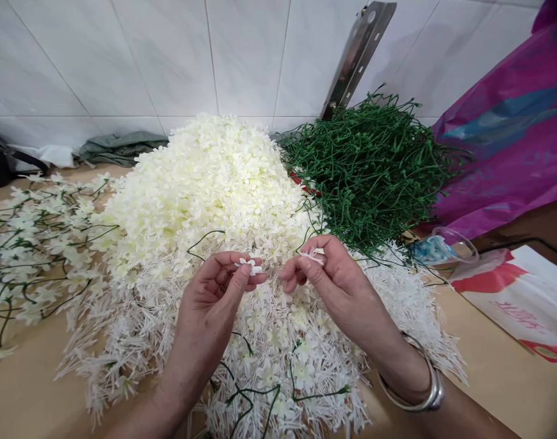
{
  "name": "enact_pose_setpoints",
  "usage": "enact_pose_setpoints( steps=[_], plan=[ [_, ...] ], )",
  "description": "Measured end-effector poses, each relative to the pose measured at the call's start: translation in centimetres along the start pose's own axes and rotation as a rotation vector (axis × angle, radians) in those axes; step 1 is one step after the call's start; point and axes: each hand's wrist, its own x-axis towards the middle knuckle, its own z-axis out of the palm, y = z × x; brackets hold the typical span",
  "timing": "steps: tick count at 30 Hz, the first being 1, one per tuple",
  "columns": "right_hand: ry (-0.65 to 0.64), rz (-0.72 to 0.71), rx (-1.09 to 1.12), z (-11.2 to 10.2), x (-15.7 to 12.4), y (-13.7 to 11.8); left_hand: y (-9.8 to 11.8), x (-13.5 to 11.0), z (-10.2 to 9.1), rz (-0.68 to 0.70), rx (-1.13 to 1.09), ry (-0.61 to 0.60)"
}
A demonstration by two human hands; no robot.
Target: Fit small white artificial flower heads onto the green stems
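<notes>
My left hand (214, 299) pinches a small white artificial flower (251, 266) between thumb and fingers. Beside it, my right hand (340, 286), with bangles at the wrist, is closed on a thin white plastic flower piece (313, 256); its exact shape is partly hidden by the fingers. The hands are a short way apart. Under them spreads a heap of white plastic sprigs (145, 332) with a few loose green stems (260, 390) lying on it. Right behind rises a mound of cream fabric blossoms (209, 177).
A tangle of green plastic stems (370, 171) is piled at the back right, near a metal bracket (358, 58). Assembled flower sprays (40, 244) lie at left. At right are a purple bag (511, 140), a clear cup (463, 244) and a red-white paper bag (520, 305). A tiled wall (168, 55) stands behind.
</notes>
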Motion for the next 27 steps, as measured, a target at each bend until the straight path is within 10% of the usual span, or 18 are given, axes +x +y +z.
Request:
enact_pose_setpoints(
  steps=[6,20,27],
  plan=[
    [0.052,-0.085,-0.36,-0.5,-0.2,0.0,-0.3,0.0,-0.5,0.036,0.114,0.033],
    [0.114,-0.03,-0.04,0.1,0.1,0.9,-0.3,0.1,0.1,-0.055,-0.041,-0.014],
    [0.119,-0.269,-0.166,1.4,-0.8,0.1,-0.3,-0.1,0.4,-0.104,-0.046,-0.038]
  ],
)
